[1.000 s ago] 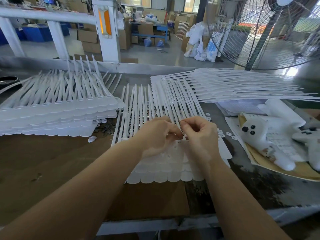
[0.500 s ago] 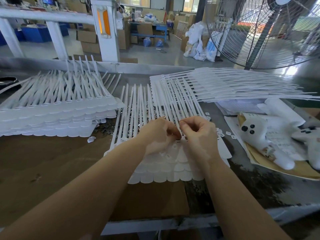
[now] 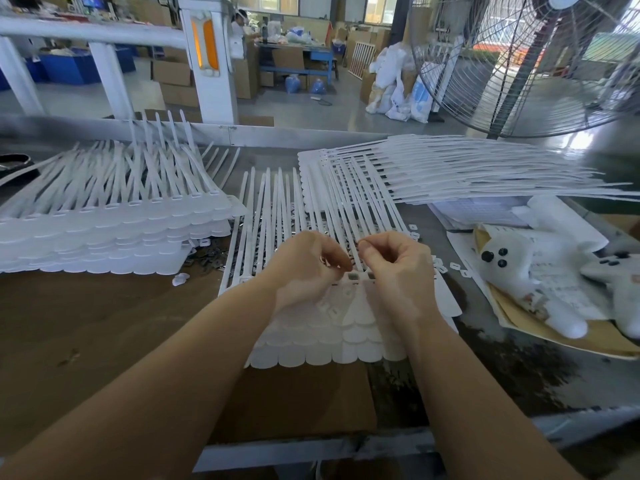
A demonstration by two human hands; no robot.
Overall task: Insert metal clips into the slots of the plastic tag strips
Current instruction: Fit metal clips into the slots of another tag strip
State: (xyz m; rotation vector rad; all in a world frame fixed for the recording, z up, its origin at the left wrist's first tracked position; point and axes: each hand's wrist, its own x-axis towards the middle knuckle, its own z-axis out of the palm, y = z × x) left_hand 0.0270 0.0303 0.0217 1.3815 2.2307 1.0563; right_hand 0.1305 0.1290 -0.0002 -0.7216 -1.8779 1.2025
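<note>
Workbench [image 3: 104,341] | both hands curled, fingertips pinched over tag strips [image 3: 332,327]

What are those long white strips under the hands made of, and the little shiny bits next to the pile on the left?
The long white tag strips look like matte, slightly see-through plastic: they bend and overlap in thin layers. The little shiny bits on the table seem to be metal, since they glint dark silver, though they are too small to be sure. The brown sheet underneath looks like dull cardboard.
</note>
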